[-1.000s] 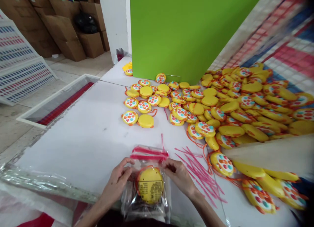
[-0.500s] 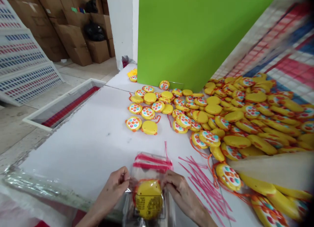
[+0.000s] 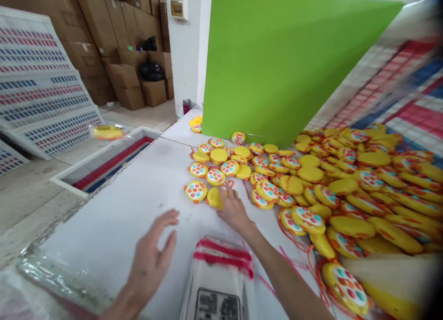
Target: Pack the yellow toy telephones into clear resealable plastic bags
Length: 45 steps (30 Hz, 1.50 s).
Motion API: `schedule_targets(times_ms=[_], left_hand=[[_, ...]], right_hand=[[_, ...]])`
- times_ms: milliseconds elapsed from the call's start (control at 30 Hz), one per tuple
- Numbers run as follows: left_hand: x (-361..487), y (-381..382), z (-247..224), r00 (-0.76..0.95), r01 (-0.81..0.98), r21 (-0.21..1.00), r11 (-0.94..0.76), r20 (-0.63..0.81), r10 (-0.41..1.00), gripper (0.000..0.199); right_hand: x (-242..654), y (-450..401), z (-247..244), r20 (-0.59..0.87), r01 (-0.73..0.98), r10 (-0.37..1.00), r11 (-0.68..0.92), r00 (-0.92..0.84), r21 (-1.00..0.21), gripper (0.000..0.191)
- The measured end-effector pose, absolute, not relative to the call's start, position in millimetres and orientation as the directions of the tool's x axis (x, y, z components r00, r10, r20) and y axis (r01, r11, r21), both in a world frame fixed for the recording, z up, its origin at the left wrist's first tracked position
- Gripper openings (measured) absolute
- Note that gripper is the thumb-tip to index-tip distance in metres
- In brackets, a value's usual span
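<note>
Yellow toy [image 3: 214, 198], plain face up
It lies flat on the white surface [image 3: 114, 218]; clear bags [image 3: 218, 278] with pink strips lie nearer.

open: bench [image 3: 121, 214], left stretch | right: heaped yellow toys [image 3: 346, 186] block | far side: green panel [image 3: 277, 62] stands | near side: plastic bags [image 3: 221, 276], right forearm [image 3: 280, 269] beside them

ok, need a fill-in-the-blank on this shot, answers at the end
The upright board's color is ____.
The right hand is at a toy whose upward face is plain ____.
The ____ hand touches no toy.
Near the white crates, a bagged toy is in ____, resting on nothing.

Missing words: green; yellow; left; midair.
</note>
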<state>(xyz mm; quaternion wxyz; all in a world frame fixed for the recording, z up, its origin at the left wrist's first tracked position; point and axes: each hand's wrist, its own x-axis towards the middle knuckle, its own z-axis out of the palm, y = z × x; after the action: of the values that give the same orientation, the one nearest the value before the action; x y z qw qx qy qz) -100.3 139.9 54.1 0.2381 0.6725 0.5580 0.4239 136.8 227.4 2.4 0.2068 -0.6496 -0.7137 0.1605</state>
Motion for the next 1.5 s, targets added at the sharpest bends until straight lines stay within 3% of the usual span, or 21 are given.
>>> schedule_targets(times_ms=[67,133,233,333,467,600,733,800,933,1033,1133,1233,1400,1500], left_hand=[[-83.9,133.5,21.5,0.152,0.489,0.846,-0.213,0.158,0.976,0.023],[-73.1,133.5,1.9,0.175,0.470,0.869,-0.151,0.076,0.982,0.029],[-62.6,141.6,-3.5,0.154,0.492,0.851,-0.187,0.126,0.980,0.044],[-51.7,149.5,2.8,0.271,0.445,0.840,-0.311,0.205,0.941,0.053],[-39.3,147.8,3.8,0.363,0.336,0.877,-0.344,0.217,0.906,0.042],[-27.8,131.2,-10.2,0.293,0.364,0.835,-0.413,0.318,0.902,0.042],[-14.8,106.8,-21.2,0.264,0.404,0.733,-0.548,0.480,0.837,0.050],[-15.8,99.1,-17.1,0.284,0.427,0.728,-0.537,0.456,0.844,0.053],[-34.0,103.6,7.9,0.355,0.407,0.830,-0.381,0.241,0.903,0.054],[-44.6,113.3,24.7,0.499,0.358,0.874,-0.328,0.117,0.859,0.050],[-44.3,112.4,27.9,0.595,0.328,0.898,-0.293,0.044,0.802,0.032],[-40.2,100.7,19.8,0.557,0.364,0.904,-0.223,-0.019,0.831,0.020],[-38.8,83.6,2.8,0.527,0.354,0.915,-0.192,-0.026,0.850,0.040],[-37.7,80.2,-3.0,0.517,0.350,0.914,-0.203,-0.008,0.856,0.041]], right_hand=[[131.2,235.4,-4.6,0.092,0.842,0.990,0.140,-0.108,-0.520,0.061],[131.9,232.4,-6.3,0.110,0.802,0.981,0.192,-0.157,-0.566,0.051],[136.9,207.9,3.6,0.141,0.703,0.953,0.293,-0.267,-0.648,0.044],[138.2,170.8,20.6,0.162,0.573,0.924,0.346,-0.347,-0.743,0.044],[130.2,127.4,31.4,0.092,0.305,0.991,0.117,-0.095,-0.945,0.047],[106.7,98.5,22.8,-0.033,0.021,0.999,-0.033,0.009,-0.999,0.048],[83.2,86.9,13.4,-0.100,0.110,0.966,-0.129,0.239,-0.985,0.059],[83.5,85.2,13.2,-0.126,0.176,0.948,-0.183,0.294,-0.967,0.056],[106.1,75.6,21.1,0.009,0.401,0.999,-0.013,0.053,-0.916,0.052],[123.2,61.9,28.5,0.073,0.512,0.990,0.125,-0.121,-0.850,0.053],[130.1,48.9,30.9,0.065,0.527,0.992,0.114,-0.110,-0.842,0.045],[128.4,39.9,24.9,0.107,0.550,0.993,0.113,-0.043,-0.827,0.038],[117.9,34.1,4.4,0.150,0.507,0.988,0.114,0.030,-0.854,0.029],[113.4,34.1,-4.1,0.185,0.483,0.980,0.130,0.068,-0.866,0.025]])
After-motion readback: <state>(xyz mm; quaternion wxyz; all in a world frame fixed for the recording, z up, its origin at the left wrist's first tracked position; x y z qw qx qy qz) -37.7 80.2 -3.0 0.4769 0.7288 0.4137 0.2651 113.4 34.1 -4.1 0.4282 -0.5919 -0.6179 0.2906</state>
